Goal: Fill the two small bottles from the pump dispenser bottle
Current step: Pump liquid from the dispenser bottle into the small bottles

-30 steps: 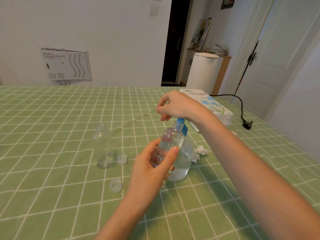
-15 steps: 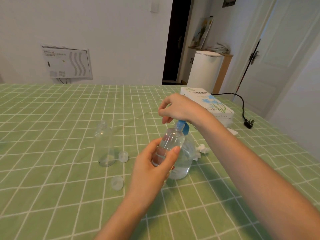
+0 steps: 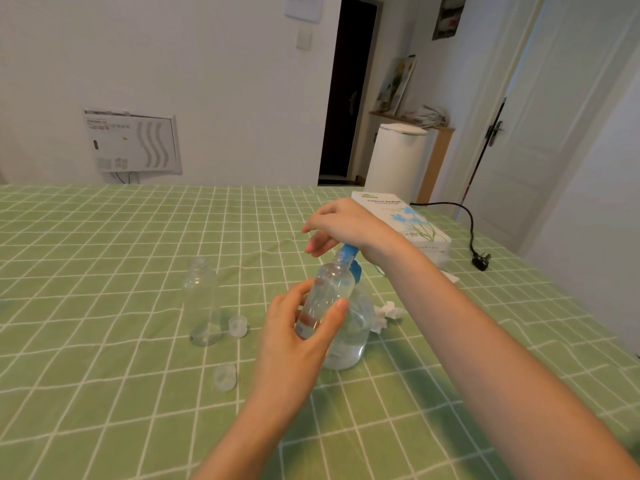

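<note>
My left hand grips a small clear bottle, tilted with its open neck up under the blue pump head. My right hand rests on top of that pump head, fingers loosely bent over it. The pump dispenser bottle stands on the table right behind the held bottle, clear, with liquid in its lower part. A second small clear bottle stands upright and uncapped to the left. Two clear caps lie near it, one beside its base and one nearer me.
A green checked cloth covers the table. A tissue paper box lies behind my right wrist, and a crumpled tissue sits by the dispenser. A black cord and plug lie at the right edge.
The view has shifted slightly. Both hands stay at the pump and the held bottle, with the right hand a little lower on the pump head.
</note>
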Available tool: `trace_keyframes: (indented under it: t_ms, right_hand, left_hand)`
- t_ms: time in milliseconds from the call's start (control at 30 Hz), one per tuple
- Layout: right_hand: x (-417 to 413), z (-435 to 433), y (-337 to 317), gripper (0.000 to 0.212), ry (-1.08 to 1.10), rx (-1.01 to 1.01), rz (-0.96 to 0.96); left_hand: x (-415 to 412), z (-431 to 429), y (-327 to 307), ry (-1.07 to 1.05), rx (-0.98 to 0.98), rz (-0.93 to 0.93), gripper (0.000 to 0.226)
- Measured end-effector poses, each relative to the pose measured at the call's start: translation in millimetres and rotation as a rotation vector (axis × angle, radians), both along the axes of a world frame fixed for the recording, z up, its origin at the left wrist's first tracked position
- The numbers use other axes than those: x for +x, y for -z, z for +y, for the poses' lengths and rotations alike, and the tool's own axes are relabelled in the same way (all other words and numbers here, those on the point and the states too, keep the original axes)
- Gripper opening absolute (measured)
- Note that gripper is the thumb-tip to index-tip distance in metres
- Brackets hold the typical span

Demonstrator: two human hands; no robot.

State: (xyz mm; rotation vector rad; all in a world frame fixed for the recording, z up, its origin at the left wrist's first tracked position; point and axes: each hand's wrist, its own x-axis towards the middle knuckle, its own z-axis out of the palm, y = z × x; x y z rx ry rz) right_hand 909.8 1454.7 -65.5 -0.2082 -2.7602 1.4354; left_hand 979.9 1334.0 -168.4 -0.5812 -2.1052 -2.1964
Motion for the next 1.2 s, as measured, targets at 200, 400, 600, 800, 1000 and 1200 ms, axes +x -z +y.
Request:
trace_keyframes:
  t_ms: [200,400,600,800,1000,1200]
  right_hand:
    - [3,-1,-2,0.023,0.007,-0.124,-0.012]
    - [7,-2,-4,0.025,0.033,-0.22,0.013]
    - [13,6,-3,0.016,-0.025,-0.244,0.006]
    - [24,16,15,0.014,-0.109,-0.3,0.057]
    - [30,18,31,0.022,-0.119,-0.388,0.111]
    - [35,12,39,0.045,-0.102,-0.392,0.161]
  left_hand:
    - [-1,-1,-1,-0.048,-0.041,0.025,0.049]
    - [-5,-5,1,-0.037,-0.089,0.017,0.066]
    - [-3,-8,-2,-0.046,-0.122,0.017,0.04]
    - [2,-8,5,-0.076,-0.115,-0.027,0.049]
    - [16,-16,10,-0.107,-0.097,-0.063,0.031]
    - [30,-36,3,-0.149,-0.077,-0.087,0.045]
